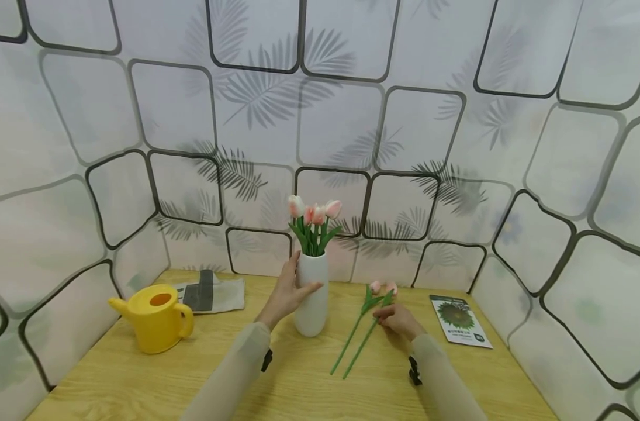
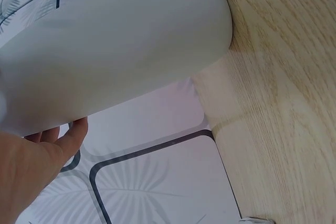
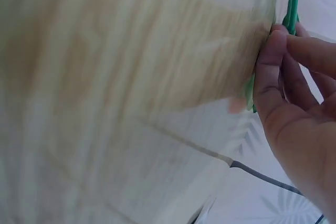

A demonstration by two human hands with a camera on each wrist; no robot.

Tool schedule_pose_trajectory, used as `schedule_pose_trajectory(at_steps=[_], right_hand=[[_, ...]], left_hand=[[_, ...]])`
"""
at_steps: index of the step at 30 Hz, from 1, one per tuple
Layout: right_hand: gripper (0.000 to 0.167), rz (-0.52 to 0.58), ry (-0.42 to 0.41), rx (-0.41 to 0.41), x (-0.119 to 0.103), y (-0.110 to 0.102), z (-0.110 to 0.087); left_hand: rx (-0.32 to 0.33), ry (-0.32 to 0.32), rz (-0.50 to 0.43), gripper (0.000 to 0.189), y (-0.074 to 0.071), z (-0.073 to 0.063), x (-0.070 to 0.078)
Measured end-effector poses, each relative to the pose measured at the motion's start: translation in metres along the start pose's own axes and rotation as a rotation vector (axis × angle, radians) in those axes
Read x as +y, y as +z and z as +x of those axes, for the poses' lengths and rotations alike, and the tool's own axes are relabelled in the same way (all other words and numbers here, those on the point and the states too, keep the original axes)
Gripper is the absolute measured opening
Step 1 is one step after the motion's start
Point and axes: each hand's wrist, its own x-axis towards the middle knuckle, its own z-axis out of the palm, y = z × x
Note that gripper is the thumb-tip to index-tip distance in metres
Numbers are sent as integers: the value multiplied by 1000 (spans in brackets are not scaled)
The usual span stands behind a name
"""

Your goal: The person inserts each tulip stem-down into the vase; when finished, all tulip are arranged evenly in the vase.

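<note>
A tall white vase stands on the table with several pink and white tulips in it. My left hand grips the vase from its left side, thumb across the front; in the left wrist view its fingers curl behind the vase wall. To the right of the vase, two loose pink tulips lie side by side, stems toward me. My right hand pinches the right-hand tulip by its green stem, just below the leaves. The other tulip lies to its left, untouched.
At the left stands a yellow watering can, spout pointing left. Behind it lies a folded grey and white cloth. A seed packet with a sunflower picture lies at the right. Patterned wall sheets enclose the wooden table at back and sides.
</note>
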Motion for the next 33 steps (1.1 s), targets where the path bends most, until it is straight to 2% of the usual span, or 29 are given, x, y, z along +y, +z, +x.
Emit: schedule_pose_trajectory(at_steps=[3,9,13,20,26,33], right_hand=[[26,113,16,17,0,-2,-3],[37,377,40,56,6,-3,-7],[40,477,61,113,9,-3,-8],[45,585,53,176,9,-6,-11],[51,770,47,228,3,-6,-13],[50,845,35,297,-9,-8,-11]], left_hand=[[2,3,1,99,0,0,0],[2,-7,3,98,0,0,0],[0,-2,7,98,0,0,0],[-3,20,7,98,1,0,1],[0,9,-1,98,0,0,1],[-5,-4,3,99,-2,0,1]])
